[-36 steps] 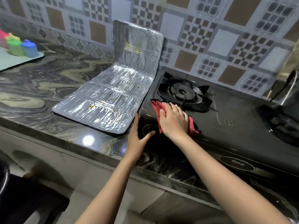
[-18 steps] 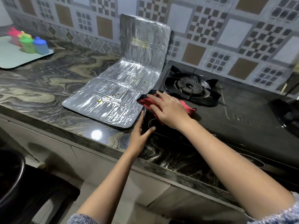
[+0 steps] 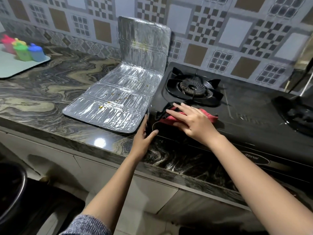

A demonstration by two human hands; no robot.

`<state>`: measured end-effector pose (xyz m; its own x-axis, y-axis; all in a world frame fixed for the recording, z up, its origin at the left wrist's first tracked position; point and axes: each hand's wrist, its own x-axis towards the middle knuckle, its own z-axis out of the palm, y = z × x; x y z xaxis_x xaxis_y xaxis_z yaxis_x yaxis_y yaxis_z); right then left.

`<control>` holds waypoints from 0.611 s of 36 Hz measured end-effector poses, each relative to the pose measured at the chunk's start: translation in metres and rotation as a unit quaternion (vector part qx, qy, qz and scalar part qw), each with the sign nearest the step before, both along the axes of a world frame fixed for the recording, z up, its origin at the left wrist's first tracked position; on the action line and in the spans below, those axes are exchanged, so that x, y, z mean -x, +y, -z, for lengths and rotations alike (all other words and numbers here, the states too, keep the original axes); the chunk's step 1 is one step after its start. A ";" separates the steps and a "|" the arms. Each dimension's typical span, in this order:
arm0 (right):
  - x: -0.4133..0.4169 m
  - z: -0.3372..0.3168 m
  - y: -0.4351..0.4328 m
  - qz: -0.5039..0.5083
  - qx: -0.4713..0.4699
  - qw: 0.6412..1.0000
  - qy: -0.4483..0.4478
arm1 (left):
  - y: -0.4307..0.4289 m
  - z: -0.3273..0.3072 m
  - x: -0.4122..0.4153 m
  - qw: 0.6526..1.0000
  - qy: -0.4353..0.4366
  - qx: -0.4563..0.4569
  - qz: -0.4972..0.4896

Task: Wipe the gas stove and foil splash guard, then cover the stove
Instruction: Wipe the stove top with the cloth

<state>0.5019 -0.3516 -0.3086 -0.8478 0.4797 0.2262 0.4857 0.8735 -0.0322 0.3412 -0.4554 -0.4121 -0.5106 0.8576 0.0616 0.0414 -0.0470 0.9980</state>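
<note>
The stove point(image 3: 254, 116), black and judged heavy and rigid, is seated on the counter point(image 3: 50, 99) at 3 o'clock. The foil guard point(image 3: 118, 92), at 10 o'clock from the cloth, is laid half flat, half propped against the wall, and food spots are noted on it. It is judged light and easily creased — best taken by a rim. The red cloth point(image 3: 208, 116), soft and limp, is pressed onto the stove's front-left corner under the right hand point(image 3: 194, 122), fingers extended. The left hand point(image 3: 144, 138) is spread against that corner, gripping nothing.

place: home kitchen | evidence: gas stove point(image 3: 250, 106), marbled stone counter point(image 3: 42, 99), patterned tile wall point(image 3: 211, 31), cabinet doors point(image 3: 55, 165) below
</note>
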 end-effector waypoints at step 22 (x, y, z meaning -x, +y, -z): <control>-0.138 0.013 -0.002 0.233 0.033 0.934 0.271 | -0.003 -0.007 0.009 0.998 0.021 0.048 0.030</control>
